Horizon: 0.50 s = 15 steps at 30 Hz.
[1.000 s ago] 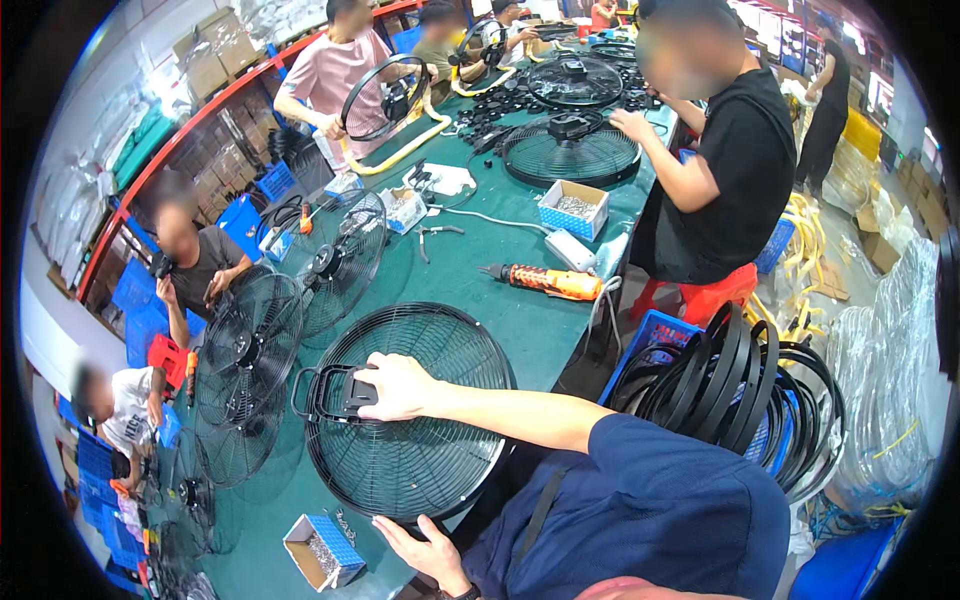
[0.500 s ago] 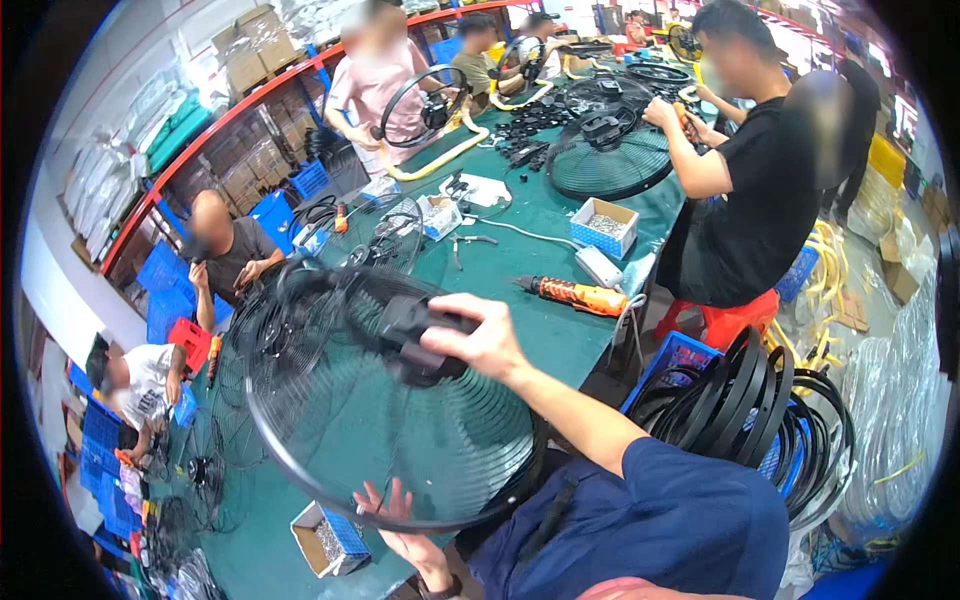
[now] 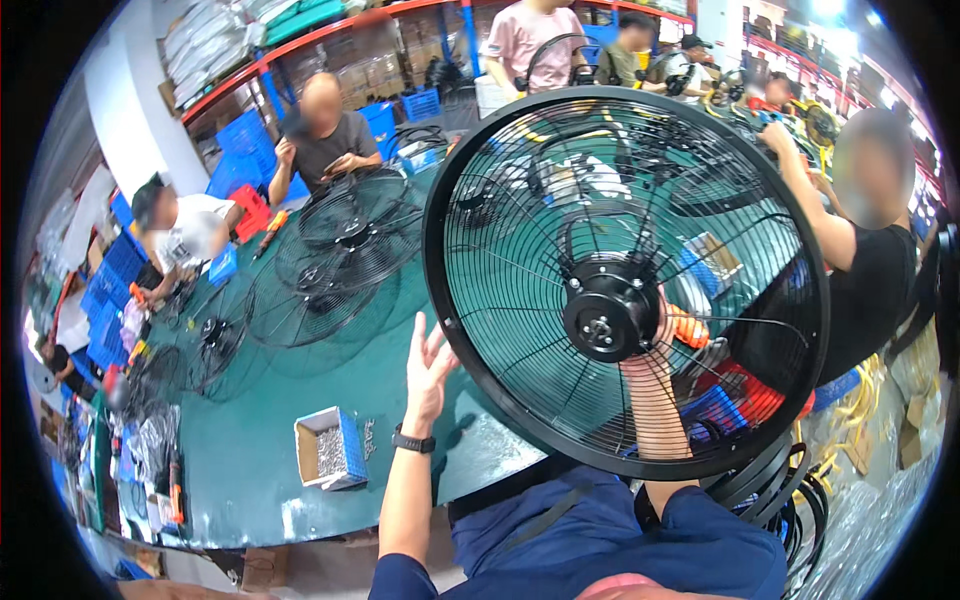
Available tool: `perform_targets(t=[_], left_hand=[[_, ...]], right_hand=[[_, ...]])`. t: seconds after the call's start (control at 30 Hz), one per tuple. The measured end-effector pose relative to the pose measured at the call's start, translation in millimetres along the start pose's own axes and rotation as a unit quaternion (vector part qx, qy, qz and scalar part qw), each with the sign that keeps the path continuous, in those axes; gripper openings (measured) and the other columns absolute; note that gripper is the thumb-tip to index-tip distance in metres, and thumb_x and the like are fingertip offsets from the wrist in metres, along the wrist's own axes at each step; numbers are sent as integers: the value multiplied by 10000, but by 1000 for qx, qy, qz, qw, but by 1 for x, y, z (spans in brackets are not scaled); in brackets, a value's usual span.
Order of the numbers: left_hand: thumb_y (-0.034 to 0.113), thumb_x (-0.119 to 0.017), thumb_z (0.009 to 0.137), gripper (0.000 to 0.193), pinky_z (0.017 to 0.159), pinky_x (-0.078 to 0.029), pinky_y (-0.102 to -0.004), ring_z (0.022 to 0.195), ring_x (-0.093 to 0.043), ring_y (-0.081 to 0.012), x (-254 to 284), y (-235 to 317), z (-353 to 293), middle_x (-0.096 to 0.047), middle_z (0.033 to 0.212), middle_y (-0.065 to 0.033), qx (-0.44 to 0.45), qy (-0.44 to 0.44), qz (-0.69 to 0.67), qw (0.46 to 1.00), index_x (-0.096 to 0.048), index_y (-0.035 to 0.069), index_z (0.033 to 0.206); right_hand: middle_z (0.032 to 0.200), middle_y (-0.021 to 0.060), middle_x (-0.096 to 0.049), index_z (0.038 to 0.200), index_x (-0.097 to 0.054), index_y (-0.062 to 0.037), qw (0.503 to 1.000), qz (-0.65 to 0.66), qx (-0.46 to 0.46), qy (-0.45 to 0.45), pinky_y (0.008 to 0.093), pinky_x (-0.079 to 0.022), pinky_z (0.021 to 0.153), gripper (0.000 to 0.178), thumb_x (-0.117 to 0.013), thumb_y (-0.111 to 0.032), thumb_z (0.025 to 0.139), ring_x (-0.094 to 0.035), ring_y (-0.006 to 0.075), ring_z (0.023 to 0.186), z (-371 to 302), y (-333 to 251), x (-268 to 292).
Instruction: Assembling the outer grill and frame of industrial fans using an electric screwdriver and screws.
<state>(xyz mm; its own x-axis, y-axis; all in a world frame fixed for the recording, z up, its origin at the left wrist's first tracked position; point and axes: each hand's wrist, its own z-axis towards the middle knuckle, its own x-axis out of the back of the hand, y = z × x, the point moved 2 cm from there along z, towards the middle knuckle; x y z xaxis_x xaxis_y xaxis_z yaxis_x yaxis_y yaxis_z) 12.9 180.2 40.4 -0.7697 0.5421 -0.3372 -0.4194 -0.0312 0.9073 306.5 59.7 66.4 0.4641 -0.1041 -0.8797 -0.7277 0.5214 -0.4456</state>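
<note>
Fan (image 3: 607,310) up in front of the body, right hand (image 3: 662,330) behind its hub, left hand (image 3: 428,375) at its rim.
The fan appeared to be off the counter (image 3: 250,430), tilted with its motor side toward the wearer, and overlapped the counter's near edge in the view, right of the left hand. Being round, it had no long axis; its hub axis pointed roughly at the wearer. The right forearm passed behind the grille, and the right hand, nearer the hub, seemed to carry the weight, though its exact grip was hidden. The left hand held nothing, fingers spread wide and upward beside the rim's left side; whether they touched could not be told. A screw box (image 3: 352,445) sat near the counter's near edge, left of the left forearm.
</note>
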Motion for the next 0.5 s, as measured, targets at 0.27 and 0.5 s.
perform_targets(t=[0.27, 0.5], left_hand=[[80, -671, 755, 801, 842, -519, -448, 1027, -588, -375, 19, -6, -12, -483, 1252, -183, -22, 11, -86, 996, -239, 84, 1428], [-81, -490, 648, 748, 898, -492, -497, 1028, -591, -359, 38, 5, -14, -537, 1136, -154, 11, 50, -183, 982, -328, 30, 1369]], right_hand=[[1161, 159, -588, 1158, -554, -12, 996, -9, -89, 23, 521, -393, 985, 434, -540, -340, 873, -538, 323, 1116, 2, 55, -27], [1166, 160, -585, 1159, -556, -19, 993, -23, -112, 36, 541, -382, 982, 454, -548, -357, 857, -533, 335, 1118, 5, 75, -36]])
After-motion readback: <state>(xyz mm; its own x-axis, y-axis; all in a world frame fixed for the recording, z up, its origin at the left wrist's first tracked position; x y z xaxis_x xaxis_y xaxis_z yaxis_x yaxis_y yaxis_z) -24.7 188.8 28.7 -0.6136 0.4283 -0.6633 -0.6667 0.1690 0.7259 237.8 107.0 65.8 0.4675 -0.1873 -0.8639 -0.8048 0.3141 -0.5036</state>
